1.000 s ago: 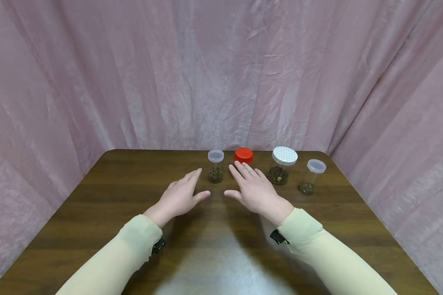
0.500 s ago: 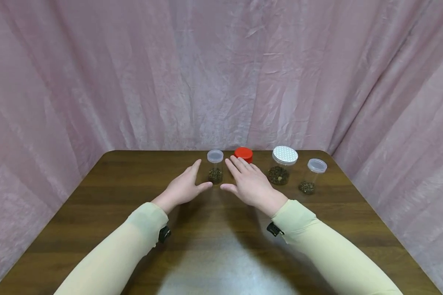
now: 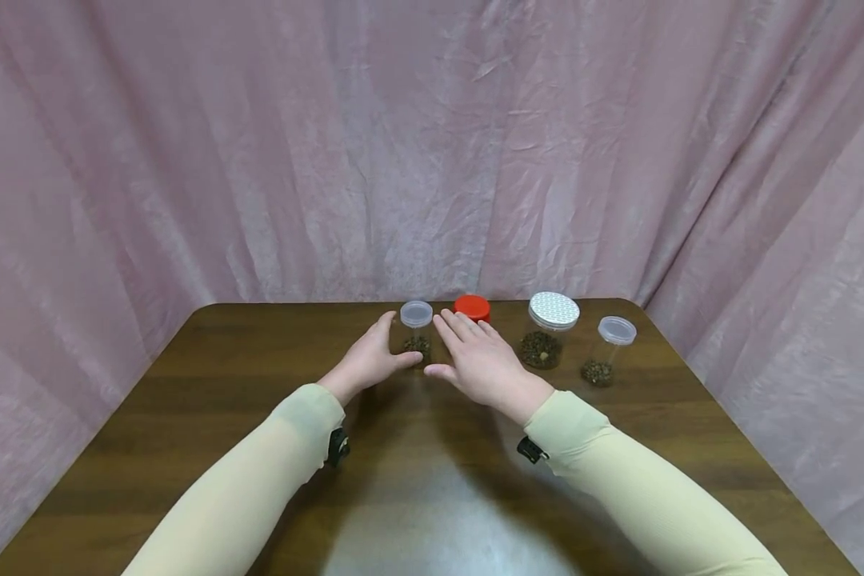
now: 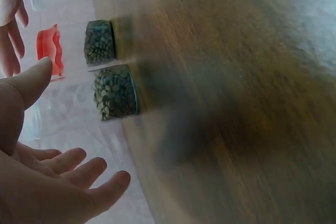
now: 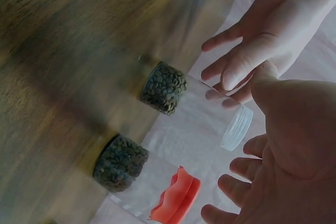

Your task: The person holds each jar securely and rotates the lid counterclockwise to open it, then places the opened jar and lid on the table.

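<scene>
A slim clear jar (image 3: 416, 314) with a translucent lid stands upright on the table, partly filled with brown-green pellets (image 5: 164, 88). On its left, my left hand (image 3: 370, 360) has thumb and fingers spread apart, the fingertips close by the jar. My right hand (image 3: 486, 370) hovers on the jar's other side, fingers extended and thumb out, holding nothing. Behind the right fingers shows a red-lidded jar (image 3: 471, 306), its body mostly hidden in the head view; the right wrist view reveals its wavy-edged red lid (image 5: 177, 195) and similar pellets inside.
Right of my right hand stands a wider jar (image 3: 553, 310) with a white patterned lid. Farther right is another slim jar (image 3: 615, 330) with a translucent lid. The brown wooden table (image 3: 245, 352) ends at a pink curtain (image 3: 418, 144).
Both hands have moved forward, the left also rightward, closing in on the slim jar from either side. The jars stay where they stand; the head view has tilted slightly.
</scene>
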Demonstrator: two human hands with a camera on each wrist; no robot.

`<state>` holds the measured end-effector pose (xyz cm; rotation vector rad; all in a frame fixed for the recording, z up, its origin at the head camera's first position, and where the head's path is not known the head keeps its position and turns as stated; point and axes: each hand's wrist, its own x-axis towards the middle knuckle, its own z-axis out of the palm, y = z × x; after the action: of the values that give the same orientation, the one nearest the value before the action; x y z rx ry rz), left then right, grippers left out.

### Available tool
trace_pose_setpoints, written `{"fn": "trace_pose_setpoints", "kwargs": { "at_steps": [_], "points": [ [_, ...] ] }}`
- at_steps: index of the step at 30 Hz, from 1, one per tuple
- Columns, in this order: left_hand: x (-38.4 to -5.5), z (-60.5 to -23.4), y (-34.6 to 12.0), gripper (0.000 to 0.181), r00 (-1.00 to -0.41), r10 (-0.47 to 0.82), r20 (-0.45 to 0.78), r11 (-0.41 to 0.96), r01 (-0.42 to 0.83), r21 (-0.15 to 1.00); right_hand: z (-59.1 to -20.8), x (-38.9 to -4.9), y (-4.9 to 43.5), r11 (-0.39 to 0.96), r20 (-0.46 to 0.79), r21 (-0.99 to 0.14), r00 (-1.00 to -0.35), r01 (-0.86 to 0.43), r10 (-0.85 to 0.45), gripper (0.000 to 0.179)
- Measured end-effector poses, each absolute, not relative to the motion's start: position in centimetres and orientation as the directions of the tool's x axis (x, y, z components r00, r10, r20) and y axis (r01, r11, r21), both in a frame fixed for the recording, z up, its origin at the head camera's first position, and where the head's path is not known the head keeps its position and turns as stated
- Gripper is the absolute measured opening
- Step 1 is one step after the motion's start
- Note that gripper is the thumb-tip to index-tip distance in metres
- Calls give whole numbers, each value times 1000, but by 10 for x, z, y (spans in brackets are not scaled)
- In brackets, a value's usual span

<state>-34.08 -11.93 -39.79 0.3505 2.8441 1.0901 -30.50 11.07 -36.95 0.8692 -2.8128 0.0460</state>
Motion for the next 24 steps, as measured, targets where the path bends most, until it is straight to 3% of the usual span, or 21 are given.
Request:
{"fn": "trace_pose_setpoints", "kwargs": {
  "at_steps": [18, 24],
  "points": [
    [-365, -414, -116, 91, -976, 217, -18, 593, 117, 797, -377, -308, 116, 813, 206, 15, -794, -582, -572, 88],
    [-372, -412, -115, 65, -974, 226, -6, 567, 127, 814, -375, -311, 116, 806, 212, 18, -786, -591, -581, 87]
  ]
}}
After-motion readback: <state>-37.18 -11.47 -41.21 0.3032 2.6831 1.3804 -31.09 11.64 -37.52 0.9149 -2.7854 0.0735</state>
